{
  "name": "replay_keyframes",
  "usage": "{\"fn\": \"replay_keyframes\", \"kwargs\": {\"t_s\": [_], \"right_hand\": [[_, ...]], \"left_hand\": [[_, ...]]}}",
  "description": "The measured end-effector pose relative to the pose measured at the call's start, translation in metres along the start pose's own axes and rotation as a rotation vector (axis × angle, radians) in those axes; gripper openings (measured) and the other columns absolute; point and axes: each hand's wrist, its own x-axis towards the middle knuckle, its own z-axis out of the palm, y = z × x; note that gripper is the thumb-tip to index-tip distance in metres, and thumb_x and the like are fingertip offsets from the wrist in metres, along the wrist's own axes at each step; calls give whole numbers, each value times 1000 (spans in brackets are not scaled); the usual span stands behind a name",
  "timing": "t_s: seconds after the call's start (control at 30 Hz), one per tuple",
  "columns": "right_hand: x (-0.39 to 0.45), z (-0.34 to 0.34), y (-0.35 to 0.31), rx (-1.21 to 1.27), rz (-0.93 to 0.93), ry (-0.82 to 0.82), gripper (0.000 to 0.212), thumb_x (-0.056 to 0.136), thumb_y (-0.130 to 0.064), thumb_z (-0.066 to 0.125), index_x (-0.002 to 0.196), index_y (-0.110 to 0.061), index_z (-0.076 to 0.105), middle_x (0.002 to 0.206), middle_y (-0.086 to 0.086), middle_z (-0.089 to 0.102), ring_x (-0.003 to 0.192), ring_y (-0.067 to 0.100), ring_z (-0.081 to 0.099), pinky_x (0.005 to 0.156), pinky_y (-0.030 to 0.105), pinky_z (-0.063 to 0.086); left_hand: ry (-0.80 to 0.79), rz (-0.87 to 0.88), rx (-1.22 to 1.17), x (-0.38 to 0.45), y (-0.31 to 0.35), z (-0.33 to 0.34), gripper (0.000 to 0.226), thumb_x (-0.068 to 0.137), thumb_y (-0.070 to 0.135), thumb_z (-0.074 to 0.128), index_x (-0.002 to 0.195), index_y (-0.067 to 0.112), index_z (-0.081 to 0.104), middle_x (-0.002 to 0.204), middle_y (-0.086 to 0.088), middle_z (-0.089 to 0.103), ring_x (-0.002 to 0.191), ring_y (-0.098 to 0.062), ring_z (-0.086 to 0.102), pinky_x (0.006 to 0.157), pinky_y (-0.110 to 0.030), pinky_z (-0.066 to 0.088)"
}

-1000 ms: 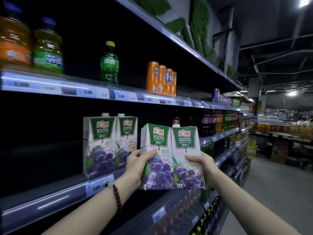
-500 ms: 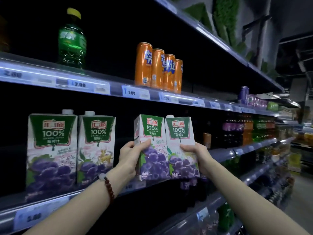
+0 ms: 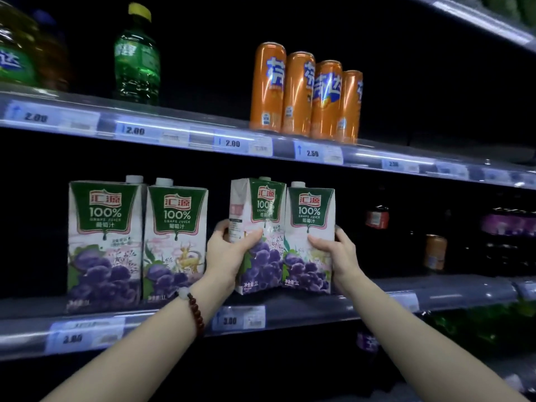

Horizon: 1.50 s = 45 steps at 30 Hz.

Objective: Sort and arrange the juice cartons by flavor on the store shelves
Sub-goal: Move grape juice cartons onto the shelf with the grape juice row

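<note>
So the two grape cartons [image 3: 282, 236] were out in front of the shelf edge [image 3: 304, 314] a second ago; now they're in over it, bottoms about on the shelf, much closer to the standing pair [image 3: 137, 245]. Both hands, left hand [image 3: 229, 253] and right hand [image 3: 338, 253], went in too.

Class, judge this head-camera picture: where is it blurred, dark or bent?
Head view: bottles at far left smear with blur; shelf backs are nearly black; the lit shelf edge glares and bows from the wide lens; held cartons read sharply.
</note>
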Motion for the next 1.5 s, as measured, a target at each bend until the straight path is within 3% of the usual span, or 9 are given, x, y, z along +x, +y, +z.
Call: {"fn": "replay_keyframes", "kwargs": {"t_s": [0.17,0.33,0.5,0.63,1.03,1.13,1.2,1.37,1.5], "right_hand": [[18,-5,12,48,40,-60,70,62,3,77,125,-8,50,92,13,76,73,30,74,57,34,59],[30,-6,18,21,82,-113,89,52,-7,79,134,-2,45,87,15,76,70,28,73,58,33,58],[38,-9,24,50,192,-150,78,55,-9,79,128,5,54,77,12,76,59,26,72,48,27,55],[44,-10,28,29,226,-148,85,54,-8,78,134,3,50,77,12,76,61,28,71,51,30,56],[38,-19,26,-83,227,-246,80,60,-17,79,134,-5,51,86,7,77,69,21,74,55,27,57],[34,-23,19,-275,158,-242,99,47,-40,87,135,-12,51,98,0,77,88,18,73,86,39,57],[29,-25,14,-355,106,-196,115,34,-51,89,135,-15,48,105,1,73,96,20,70,97,48,51],[18,-20,15,-306,71,-83,110,26,-53,90,118,-10,47,106,10,69,92,25,71,74,41,60],[14,-12,16,-210,94,-117,107,49,-31,85,138,2,35,94,3,66,77,13,73,52,21,55]], "left_hand": [[32,-12,30,3,-15,-1,65,65,27,86,117,27,48,98,-2,69,79,-13,72,62,-20,53],[27,-27,8,8,-23,-3,55,63,30,84,103,36,47,64,20,71,55,7,66,41,-7,44],[44,-36,5,11,-26,-4,94,53,35,84,135,17,43,91,-3,76,75,-11,73,52,-15,52],[86,-82,-20,17,-30,-3,65,69,17,80,127,22,51,109,-11,70,85,-19,71,64,-25,50],[6,-191,165,8,-26,-11,76,64,48,76,125,7,58,88,-12,76,66,-21,72,54,-25,53],[63,-92,524,-6,-20,-7,73,80,56,65,134,8,48,93,1,68,67,2,64,57,-9,49],[126,2,643,-15,-17,-4,64,86,49,62,133,9,48,104,1,66,71,0,55,64,-12,44],[143,2,675,-24,-6,-2,65,91,40,58,143,7,38,138,-9,53,119,-25,53,98,-36,42],[113,18,794,-28,0,-9,60,94,39,53,142,6,39,136,-11,55,123,-26,51,98,-35,42]]}}
